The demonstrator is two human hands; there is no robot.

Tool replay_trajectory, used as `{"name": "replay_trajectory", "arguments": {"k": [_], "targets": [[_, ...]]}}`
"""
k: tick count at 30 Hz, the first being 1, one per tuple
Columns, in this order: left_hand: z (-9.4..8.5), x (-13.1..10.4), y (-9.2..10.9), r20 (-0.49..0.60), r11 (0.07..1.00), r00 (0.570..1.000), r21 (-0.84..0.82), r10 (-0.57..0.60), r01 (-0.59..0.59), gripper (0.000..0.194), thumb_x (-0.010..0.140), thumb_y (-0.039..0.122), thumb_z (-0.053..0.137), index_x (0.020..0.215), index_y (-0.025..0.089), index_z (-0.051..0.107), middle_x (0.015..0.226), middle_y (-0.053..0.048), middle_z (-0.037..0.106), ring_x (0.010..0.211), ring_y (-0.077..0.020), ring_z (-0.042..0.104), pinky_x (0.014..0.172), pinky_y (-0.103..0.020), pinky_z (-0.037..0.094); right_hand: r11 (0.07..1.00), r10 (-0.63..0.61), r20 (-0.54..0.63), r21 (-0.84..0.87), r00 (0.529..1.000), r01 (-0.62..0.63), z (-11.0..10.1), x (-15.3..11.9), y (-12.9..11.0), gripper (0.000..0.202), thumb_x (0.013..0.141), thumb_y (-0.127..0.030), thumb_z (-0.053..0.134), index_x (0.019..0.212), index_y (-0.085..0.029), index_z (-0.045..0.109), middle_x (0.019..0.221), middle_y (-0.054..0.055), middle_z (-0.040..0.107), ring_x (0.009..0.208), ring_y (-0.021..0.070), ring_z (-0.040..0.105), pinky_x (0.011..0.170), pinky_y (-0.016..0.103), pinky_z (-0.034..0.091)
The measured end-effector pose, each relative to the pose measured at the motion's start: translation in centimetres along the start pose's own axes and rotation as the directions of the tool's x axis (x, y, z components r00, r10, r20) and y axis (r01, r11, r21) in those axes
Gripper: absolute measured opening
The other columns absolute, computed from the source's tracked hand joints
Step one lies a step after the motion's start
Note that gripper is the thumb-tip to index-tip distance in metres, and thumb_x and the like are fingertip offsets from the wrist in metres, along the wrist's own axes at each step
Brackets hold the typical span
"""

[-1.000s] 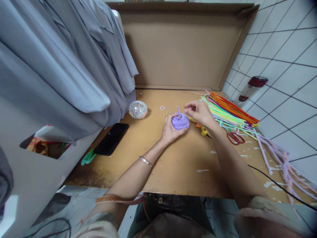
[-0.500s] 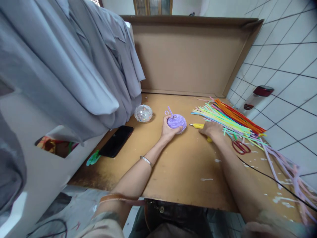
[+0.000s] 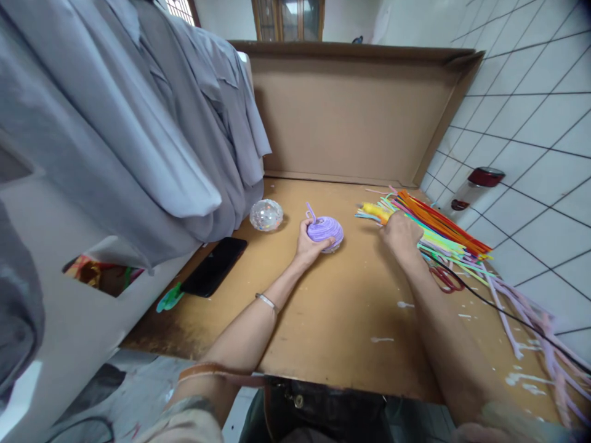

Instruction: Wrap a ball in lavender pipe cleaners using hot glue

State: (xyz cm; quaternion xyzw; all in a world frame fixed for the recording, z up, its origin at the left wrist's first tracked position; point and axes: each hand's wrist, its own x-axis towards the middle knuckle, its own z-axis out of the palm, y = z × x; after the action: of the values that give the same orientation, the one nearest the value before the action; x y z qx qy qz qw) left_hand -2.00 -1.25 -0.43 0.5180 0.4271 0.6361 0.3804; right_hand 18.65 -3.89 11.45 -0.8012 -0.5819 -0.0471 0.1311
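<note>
White-splashed brown tabletop (image 3: 323, 332) stretches across my remote view; near its centre the left hand (image 3: 309, 245) curls around a ball (image 3: 327, 227), thumb in front, seemingly to steady it, and that ball is round, lilac and closely coiled, one stem (image 3: 311, 213) poking up at eleven o'clock. At its three o'clock I see the right hand (image 3: 402, 235) closed on a yellow tool (image 3: 377, 212), apparently for control, fingertips hidden; a clear faceted globe (image 3: 266, 215) sits at nine.

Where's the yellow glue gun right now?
In the head view, the yellow glue gun is in the right hand, right of the purple coiled ball and by the left end of the coloured strands.
</note>
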Motion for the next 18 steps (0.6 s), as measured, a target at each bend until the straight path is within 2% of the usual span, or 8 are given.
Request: {"name": "replay_trajectory", "arguments": {"k": [1,4,6,9,11,14,16,18], "targets": [[0.0,0.0,0.0,0.005,1.000,1.000,0.001,0.003,-0.003,0.078,0.048,0.038,0.090,0.112,0.024,0.048,0.114,-0.005,0.061,0.102,-0.0221,0.063,0.097,-0.038,0.049,0.998,0.048,-0.071,0.031,0.996,-0.046,-0.8,-0.2,0.0,0.044,0.086,-0.019,0.053,0.126,0.000,0.059,0.109,0.033,0.068,0.103,0.0419,0.069,0.081,0.048,0.053],[-0.2,0.0,0.0,0.007,1.000,1.000,-0.001,0.022,-0.022,0.079,0.048,0.041,0.090,0.112,0.024,0.048,0.117,-0.006,0.061,0.105,-0.0228,0.063,0.100,-0.038,0.049,0.986,0.077,-0.197,0.163,0.977,-0.045,-2.6,-0.6,0.1,0.039,0.088,-0.027,0.054,0.121,-0.007,0.060,0.107,0.026,0.069,0.102,0.0387,0.067,0.084,0.047,0.051],[-0.3,-0.2,0.3,0.016,1.000,1.000,-0.009,0.020,-0.020,0.078,0.047,0.043,0.090,0.110,0.023,0.048,0.118,-0.007,0.061,0.107,-0.0233,0.063,0.101,-0.039,0.048,0.967,0.057,-0.227,0.255,0.972,0.003,-3.3,-0.6,0.1,0.039,0.085,-0.032,0.057,0.118,-0.011,0.061,0.106,0.022,0.069,0.102,0.0366,0.066,0.084,0.045,0.050],[-0.4,-0.4,0.6,0.074,1.000,0.997,-0.012,0.024,-0.023,0.080,0.047,0.045,0.091,0.111,0.023,0.048,0.119,-0.008,0.061,0.109,-0.0239,0.063,0.100,-0.039,0.049,0.908,0.023,-0.239,0.410,0.971,0.079,-3.3,-0.2,0.1,0.040,0.078,-0.029,0.062,0.115,-0.014,0.060,0.105,0.017,0.068,0.098,0.0320,0.064,0.082,0.040,0.048],[-0.3,-0.5,0.8,0.124,0.999,0.992,-0.005,0.036,-0.036,0.082,0.046,0.047,0.091,0.111,0.023,0.049,0.119,-0.008,0.061,0.109,-0.0241,0.063,0.101,-0.039,0.049,0.820,-0.013,-0.223,0.555,0.975,0.138,-2.9,0.2,-0.2,0.044,0.072,-0.027,0.064,0.114,-0.016,0.058,0.101,0.012,0.067,0.092,0.0271,0.062,0.077,0.037,0.048],[0.0,-0.7,0.7,0.186,0.999,0.982,-0.001,0.034,-0.034,0.084,0.045,0.048,0.092,0.112,0.023,0.049,0.118,-0.008,0.062,0.108,-0.0242,0.064,0.100,-0.039,0.050,0.598,-0.112,-0.149,0.780,0.982,0.187,-2.2,0.5,-0.5,0.043,0.064,-0.027,0.066,0.105,-0.019,0.055,0.086,0.003,0.061,0.076,0.0188,0.057,0.067,0.031,0.045],[0.2,-0.7,0.6,0.202,1.000,0.979,-0.008,0.030,-0.029,0.084,0.044,0.048,0.093,0.112,0.023,0.050,0.117,-0.008,0.063,0.107,-0.0243,0.064,0.099,-0.039,0.050,0.455,-0.160,-0.084,0.878,0.983,0.149,-1.8,0.6,-0.7,0.039,0.058,-0.029,0.067,0.093,-0.021,0.052,0.075,-0.002,0.053,0.067,0.0148,0.051,0.061,0.029,0.041],[0.4,-0.8,0.5,0.197,0.999,0.980,-0.015,0.039,-0.036,0.084,0.043,0.046,0.094,0.111,0.023,0.050,0.116,-0.007,0.063,0.107,-0.0245,0.064,0.099,-0.039,0.050,0.360,-0.174,-0.011,0.930,0.985,0.074,-1.4,0.7,-0.8,0.036,0.054,-0.029,0.067,0.085,-0.023,0.048,0.068,-0.005,0.046,0.059,0.0122,0.046,0.055,0.027,0.037]]}}
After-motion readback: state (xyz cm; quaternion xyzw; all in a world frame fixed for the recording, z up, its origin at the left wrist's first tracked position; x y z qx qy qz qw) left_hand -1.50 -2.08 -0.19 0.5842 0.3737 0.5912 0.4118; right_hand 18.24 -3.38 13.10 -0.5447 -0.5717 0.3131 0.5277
